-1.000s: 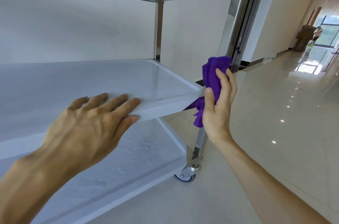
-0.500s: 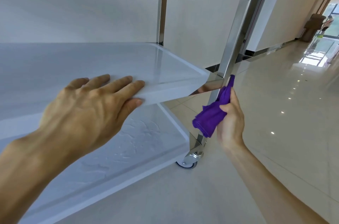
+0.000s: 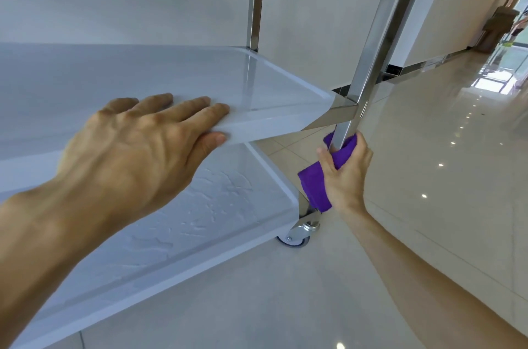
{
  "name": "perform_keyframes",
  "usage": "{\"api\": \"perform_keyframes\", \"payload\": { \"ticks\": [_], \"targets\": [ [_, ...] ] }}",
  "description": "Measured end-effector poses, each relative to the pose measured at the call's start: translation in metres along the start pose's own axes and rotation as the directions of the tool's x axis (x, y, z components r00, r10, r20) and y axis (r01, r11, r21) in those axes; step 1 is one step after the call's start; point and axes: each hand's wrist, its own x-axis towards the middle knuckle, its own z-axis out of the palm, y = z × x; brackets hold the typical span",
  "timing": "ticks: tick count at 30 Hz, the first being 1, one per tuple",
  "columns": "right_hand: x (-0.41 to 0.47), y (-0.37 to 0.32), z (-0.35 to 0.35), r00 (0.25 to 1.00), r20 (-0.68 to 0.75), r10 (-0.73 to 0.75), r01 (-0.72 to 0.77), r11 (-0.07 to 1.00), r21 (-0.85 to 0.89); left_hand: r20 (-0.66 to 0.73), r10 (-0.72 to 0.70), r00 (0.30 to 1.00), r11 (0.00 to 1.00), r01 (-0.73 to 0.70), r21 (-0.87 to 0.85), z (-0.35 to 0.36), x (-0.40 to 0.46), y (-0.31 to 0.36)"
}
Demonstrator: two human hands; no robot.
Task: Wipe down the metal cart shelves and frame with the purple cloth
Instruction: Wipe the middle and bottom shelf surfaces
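We steady the white middle shelf (image 3: 160,77) at its front edge, left hand (image 3: 137,148) flat with fingers straight. Our right hand (image 3: 347,174) wraps the purple cloth (image 3: 315,183) round the shiny steel corner post (image 3: 380,31) below that shelf; next we likely slide down toward the caster (image 3: 297,234).

Right hand (image 3: 344,177) is down from above the middle shelf (image 3: 257,85) to just below its corner, now wrapping the purple cloth (image 3: 317,185) around the front post (image 3: 380,34), cloth tail hanging toward 7 o'clock.

Open floor (image 3: 428,205) flanks the post (image 3: 383,25); shelves (image 3: 257,85) and caster (image 3: 297,234) crowd its inner side.
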Motion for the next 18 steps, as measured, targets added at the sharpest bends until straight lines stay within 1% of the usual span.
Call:
{"api": "perform_keyframes", "payload": {
  "ticks": [2,3,5,6,8,11,14,16,17,18],
  "targets": [
    [-0.025,0.034,0.003,0.99,0.124,0.069,-0.055,0.992,-0.111,-0.005,0.009,1.0,1.0,-0.009,0.004,0.0,0.0,-0.001],
    [-0.038,0.048,0.003,0.972,0.187,0.142,-0.115,0.982,-0.15,-0.011,0.013,1.0,1.0,-0.013,0.006,0.001,-0.001,-0.001],
    [-0.051,0.061,0.005,0.924,0.248,0.292,-0.256,0.952,-0.166,-0.025,0.015,1.0,1.0,-0.015,0.007,0.002,-0.002,-0.003],
    [-0.049,0.06,0.006,0.914,0.253,0.318,-0.28,0.944,-0.174,-0.031,0.012,0.999,1.0,-0.012,0.006,0.002,-0.002,-0.003],
    [-0.035,0.048,0.006,0.93,0.241,0.278,-0.238,0.954,-0.181,-0.04,0.016,0.999,1.0,-0.016,0.008,0.003,0.0,-0.004],
    [-0.004,0.016,-0.001,0.979,0.159,0.124,-0.114,0.991,-0.067,-0.053,0.023,0.998,1.0,-0.023,0.016,0.005,0.001,-0.004],
    [0.018,-0.01,-0.007,0.998,0.059,0.018,-0.02,0.999,0.033,-0.075,0.029,0.997,0.999,-0.027,0.02,0.005,0.001,-0.003],
    [0.013,-0.009,-0.006,0.997,0.075,0.008,-0.008,1.0,0.006,-0.088,0.032,0.996,0.999,-0.028,0.041,0.005,0.0,-0.001],
    [0.005,0.0,-0.006,0.993,0.117,0.028,-0.023,0.999,-0.044,-0.098,0.031,0.995,0.998,-0.026,0.053,0.004,0.0,-0.001],
    [-0.006,0.011,-0.006,0.98,0.18,0.084,-0.066,0.992,-0.103,-0.117,0.034,0.993,0.998,-0.027,0.061,0.004,-0.001,0.0]
  ]
}}
